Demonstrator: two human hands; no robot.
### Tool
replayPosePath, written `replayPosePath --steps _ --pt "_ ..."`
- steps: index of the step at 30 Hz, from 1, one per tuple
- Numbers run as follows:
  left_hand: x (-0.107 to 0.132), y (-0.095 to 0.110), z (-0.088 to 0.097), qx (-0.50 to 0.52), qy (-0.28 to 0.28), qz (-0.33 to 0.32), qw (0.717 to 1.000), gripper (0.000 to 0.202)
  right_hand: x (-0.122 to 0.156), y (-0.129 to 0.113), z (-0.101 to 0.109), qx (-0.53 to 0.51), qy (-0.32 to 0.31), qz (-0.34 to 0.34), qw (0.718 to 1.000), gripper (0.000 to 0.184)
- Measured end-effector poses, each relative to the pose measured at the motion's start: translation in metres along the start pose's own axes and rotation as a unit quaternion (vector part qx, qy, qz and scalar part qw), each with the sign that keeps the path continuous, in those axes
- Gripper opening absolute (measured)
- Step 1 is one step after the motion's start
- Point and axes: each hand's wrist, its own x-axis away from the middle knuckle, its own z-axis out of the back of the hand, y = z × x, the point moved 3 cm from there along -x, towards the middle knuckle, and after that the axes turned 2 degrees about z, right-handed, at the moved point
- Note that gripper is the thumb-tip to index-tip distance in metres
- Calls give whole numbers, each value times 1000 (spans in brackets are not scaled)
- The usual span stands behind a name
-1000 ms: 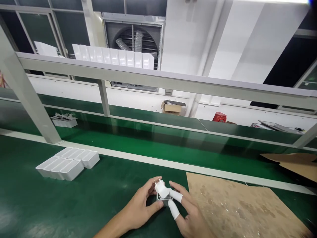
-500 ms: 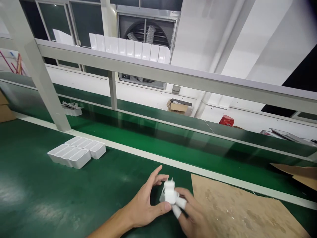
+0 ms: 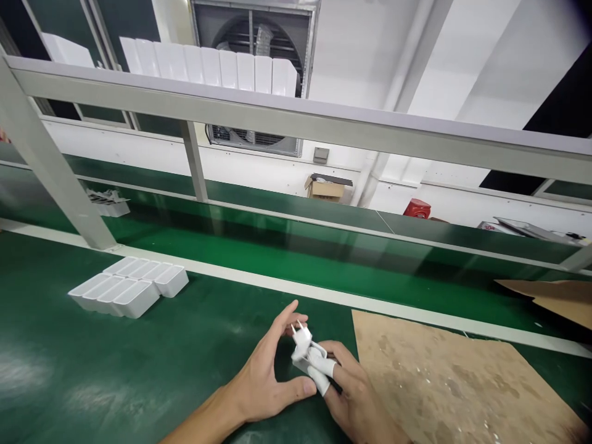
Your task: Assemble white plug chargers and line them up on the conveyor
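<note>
A small white two-pin plug (image 3: pixel 303 340) is pinched in my right hand (image 3: pixel 354 385), its pins pointing up and slightly left. White finger covers are on the thumb and a finger of that hand. My left hand (image 3: pixel 266 376) curves around the plug's left side, thumb and fingers spread apart. Its thumb tip lies close below the plug, near my right fingertips; whether the fingers behind touch the plug, I cannot tell. Both hands are above the green tabletop (image 3: pixel 185 364).
Joined white trays (image 3: pixel 134 296) stand at left on the table. A stained brown cardboard sheet (image 3: pixel 425 382) lies at right. Beyond the pale edge strip runs a green conveyor belt (image 3: pixel 277 246). A grey crossbar (image 3: pixel 324 126) spans above it, with white bins (image 3: pixel 213 65) behind.
The plug has tilted in my right hand, its pins turning to the left. My left thumb has come off its front. The camera view has shifted a little to the right.
</note>
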Motion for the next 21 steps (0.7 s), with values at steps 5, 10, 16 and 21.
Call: replayPosePath --steps 5,10,16,21 --pt "0 3 -4 -93 22 3 995 69 7 11 -12 18 11 -13 1000 52" --pt "-3 -1 -4 -57 20 40 997 56 10 12 -13 -7 -11 -40 999 38" --pt "-5 -9 -4 -15 28 69 997 57 7 9 -13 30 -33 -55 997 40" --pt "-6 -9 -3 -15 24 71 997 60 6 11 -12 -20 -8 -75 997 31"
